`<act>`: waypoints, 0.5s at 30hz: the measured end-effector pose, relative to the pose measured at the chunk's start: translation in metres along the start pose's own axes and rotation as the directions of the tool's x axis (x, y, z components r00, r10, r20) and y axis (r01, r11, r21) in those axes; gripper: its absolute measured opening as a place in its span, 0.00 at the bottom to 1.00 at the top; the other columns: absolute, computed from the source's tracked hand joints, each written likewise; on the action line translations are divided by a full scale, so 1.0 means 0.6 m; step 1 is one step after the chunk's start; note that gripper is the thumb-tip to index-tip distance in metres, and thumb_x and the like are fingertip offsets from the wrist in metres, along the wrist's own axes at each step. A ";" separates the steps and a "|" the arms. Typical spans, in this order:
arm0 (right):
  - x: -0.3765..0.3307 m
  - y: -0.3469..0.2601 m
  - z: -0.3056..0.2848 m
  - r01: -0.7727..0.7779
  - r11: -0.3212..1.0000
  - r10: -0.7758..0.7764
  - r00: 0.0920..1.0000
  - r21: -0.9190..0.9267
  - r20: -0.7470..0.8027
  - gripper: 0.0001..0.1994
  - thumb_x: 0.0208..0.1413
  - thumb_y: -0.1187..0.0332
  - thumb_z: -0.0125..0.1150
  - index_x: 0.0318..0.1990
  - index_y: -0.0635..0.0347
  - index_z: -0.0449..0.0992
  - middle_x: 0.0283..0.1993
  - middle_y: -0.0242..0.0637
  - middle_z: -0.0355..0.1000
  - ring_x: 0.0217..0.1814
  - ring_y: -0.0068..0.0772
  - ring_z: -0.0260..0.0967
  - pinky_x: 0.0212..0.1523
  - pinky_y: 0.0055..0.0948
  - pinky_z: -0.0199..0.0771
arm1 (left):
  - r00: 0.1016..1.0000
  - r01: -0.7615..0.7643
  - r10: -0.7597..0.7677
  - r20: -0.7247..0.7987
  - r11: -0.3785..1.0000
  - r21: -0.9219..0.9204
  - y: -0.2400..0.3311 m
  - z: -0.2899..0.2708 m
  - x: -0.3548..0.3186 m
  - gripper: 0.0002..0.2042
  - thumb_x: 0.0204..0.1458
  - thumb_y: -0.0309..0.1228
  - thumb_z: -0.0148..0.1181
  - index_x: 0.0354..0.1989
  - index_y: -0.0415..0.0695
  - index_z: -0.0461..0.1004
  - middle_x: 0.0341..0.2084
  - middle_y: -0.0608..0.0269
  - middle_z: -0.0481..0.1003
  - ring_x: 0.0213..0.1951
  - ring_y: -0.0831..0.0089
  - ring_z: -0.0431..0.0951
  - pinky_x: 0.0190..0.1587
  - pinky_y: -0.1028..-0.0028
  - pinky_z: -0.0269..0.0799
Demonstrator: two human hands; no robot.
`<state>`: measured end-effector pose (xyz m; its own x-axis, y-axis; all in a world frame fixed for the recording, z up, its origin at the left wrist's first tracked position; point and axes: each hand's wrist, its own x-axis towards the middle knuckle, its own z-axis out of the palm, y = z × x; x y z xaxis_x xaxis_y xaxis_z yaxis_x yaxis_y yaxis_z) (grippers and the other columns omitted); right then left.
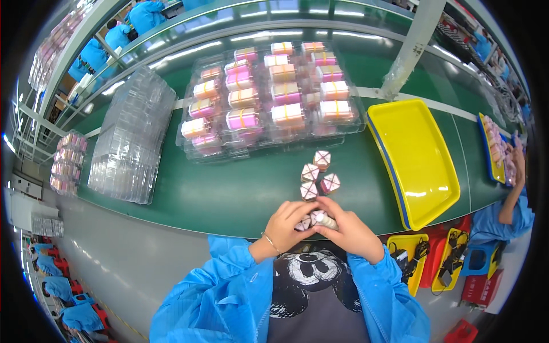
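Note:
At the near edge of the green table, my left hand (284,226) and my right hand (353,233) curl together around a few small white-topped bundles (313,216). A pale, ribbed, rounded piece (326,220) shows by my right fingers; I cannot make out what it is. Just beyond my fingertips stand several loose bundles, squarish with dark red crossed lines on top, among them one at the far end (322,158) and one to the right (330,183). Their sides look pinkish and tan.
Behind them are stacked clear plastic trays (240,150) of pink and white bundles with yellow bands. A tall pile of clear trays (128,137) stands left. To the right lies a yellow tray (414,160) over a blue one. A co-worker's arm (512,200) reaches in at far right.

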<state>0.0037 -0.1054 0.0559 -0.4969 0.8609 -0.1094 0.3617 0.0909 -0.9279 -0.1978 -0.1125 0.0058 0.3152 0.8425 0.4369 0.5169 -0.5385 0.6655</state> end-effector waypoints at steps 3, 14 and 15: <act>-0.002 0.007 -0.002 0.020 1.000 -0.020 1.000 0.002 -0.015 0.28 0.58 0.63 0.64 0.62 0.67 0.64 0.55 0.57 0.73 0.56 0.50 0.74 0.54 0.37 0.72 | 0.997 -0.014 0.017 0.071 0.999 -0.038 0.003 -0.015 0.001 0.24 0.36 0.28 0.75 0.47 0.45 0.78 0.40 0.61 0.80 0.38 0.60 0.77 0.43 0.66 0.74; 0.011 0.031 -0.074 -0.198 0.853 -0.101 0.845 -0.482 -0.525 0.18 0.50 0.64 0.68 0.49 0.56 0.76 0.43 0.43 0.75 0.43 0.44 0.74 0.43 0.34 0.74 | 0.996 0.017 -0.046 0.070 0.930 0.367 -0.076 -0.428 0.288 0.23 0.39 0.26 0.74 0.47 0.43 0.76 0.40 0.62 0.79 0.44 0.75 0.78 0.48 0.73 0.74; 0.027 0.046 -0.067 -0.168 0.785 -0.199 0.843 -0.597 -0.500 0.18 0.48 0.64 0.69 0.48 0.55 0.77 0.42 0.43 0.75 0.43 0.45 0.73 0.43 0.36 0.73 | 0.985 0.026 -0.098 0.145 0.902 0.431 -0.101 -0.463 0.328 0.23 0.39 0.27 0.74 0.47 0.43 0.76 0.40 0.62 0.79 0.43 0.75 0.78 0.48 0.73 0.74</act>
<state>0.0373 -0.0691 0.0430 -0.0962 0.9577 0.2713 0.8381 0.2250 -0.4969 -0.3886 0.0814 0.2195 0.3754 0.8845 0.2769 0.8174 -0.4568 0.3510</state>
